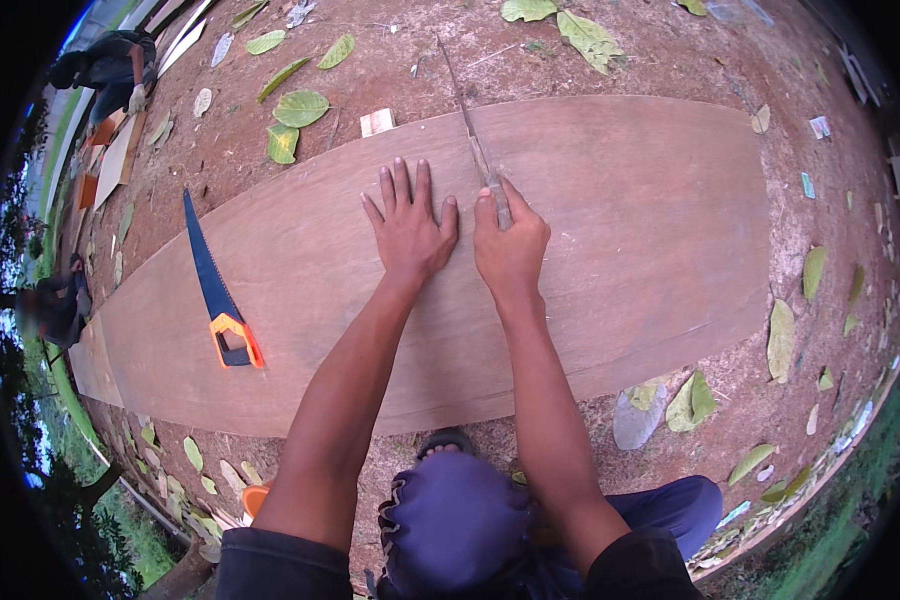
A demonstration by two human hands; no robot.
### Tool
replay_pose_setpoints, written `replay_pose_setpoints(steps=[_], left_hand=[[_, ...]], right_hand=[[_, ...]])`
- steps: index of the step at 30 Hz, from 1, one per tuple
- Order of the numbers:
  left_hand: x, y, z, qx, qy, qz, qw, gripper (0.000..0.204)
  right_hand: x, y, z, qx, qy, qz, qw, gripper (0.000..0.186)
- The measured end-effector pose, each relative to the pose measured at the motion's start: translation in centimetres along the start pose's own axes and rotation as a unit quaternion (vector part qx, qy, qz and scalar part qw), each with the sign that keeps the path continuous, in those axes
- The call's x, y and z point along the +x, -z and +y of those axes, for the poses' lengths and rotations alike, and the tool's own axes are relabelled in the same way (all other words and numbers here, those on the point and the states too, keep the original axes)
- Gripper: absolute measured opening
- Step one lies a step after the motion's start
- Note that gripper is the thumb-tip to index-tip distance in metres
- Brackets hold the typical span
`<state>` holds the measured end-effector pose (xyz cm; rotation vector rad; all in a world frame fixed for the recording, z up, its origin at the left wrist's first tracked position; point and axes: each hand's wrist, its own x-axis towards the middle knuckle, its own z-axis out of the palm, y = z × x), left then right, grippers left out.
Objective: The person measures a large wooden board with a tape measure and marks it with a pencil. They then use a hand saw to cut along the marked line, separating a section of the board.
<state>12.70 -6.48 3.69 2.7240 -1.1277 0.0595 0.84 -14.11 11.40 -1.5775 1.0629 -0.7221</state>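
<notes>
A long sheet of brown plywood (630, 240) lies on the ground in front of me. My left hand (411, 232) presses flat on it, fingers spread, just left of the saw. My right hand (510, 238) is wrapped round the worn handle of a thin-bladed handsaw (475, 145). Its blade points away from me across the sheet's far edge, over the soil; whether the teeth are in the wood I cannot tell. Farther left on the plywood rests a second handsaw (216, 280), with a dark blade and an orange and black handle. Neither hand touches it.
A small wood block (377, 122) shows at the sheet's far edge. Large leaves (301, 108) litter the reddish soil. Two people (110, 68) (58, 305) are at the left, the upper one near some boards (120, 160). My knee (670, 512) is close to the near edge.
</notes>
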Motion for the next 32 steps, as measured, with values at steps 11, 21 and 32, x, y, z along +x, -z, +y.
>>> replay_pose_setpoints(steps=[11, 21, 32], left_hand=[[-0.7, -0.3, -1.4, 0.02, 0.013, 0.013, 1.0, 0.074], [-1.0, -0.4, -1.7, 0.025, 0.015, 0.014, 0.999, 0.073], [-0.1, -0.7, -1.1, 0.011, 0.014, 0.009, 1.0, 0.077]], right_hand=[[-10.4, 4.5, 2.4, 0.057, -0.02, -0.001, 0.998, 0.042], [-17.3, 8.3, 2.9, -0.008, 0.064, 0.006, 0.998, 0.042], [-4.8, 1.0, 2.7, 0.065, 0.008, 0.018, 0.998, 0.043]])
